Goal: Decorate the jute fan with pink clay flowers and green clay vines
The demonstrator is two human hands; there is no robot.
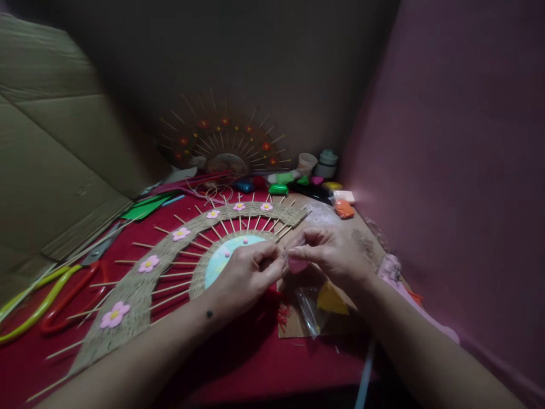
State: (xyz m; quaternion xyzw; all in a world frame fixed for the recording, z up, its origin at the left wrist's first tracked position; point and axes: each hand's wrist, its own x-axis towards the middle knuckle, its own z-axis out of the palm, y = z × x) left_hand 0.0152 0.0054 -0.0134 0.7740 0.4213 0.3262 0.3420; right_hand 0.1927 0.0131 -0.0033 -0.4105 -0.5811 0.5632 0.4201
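Pink, soft-looking material [298,264] is pinched in the right hand [334,255], near the right end of the woven arch [136,295]; the left hand's [251,272] grip is pressed together beside it, its contents unclear. Working this piece seems the present step, calling for delicate fingertip control. Coarse fibre, thin sticks [65,349] and smooth, round-petalled flowers [181,234] form the arch.

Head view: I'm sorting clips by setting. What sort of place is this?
Probably a small craft corner, perhaps in a home. A curved woven band with pink flowers lies on red cloth, with scissors beside it.
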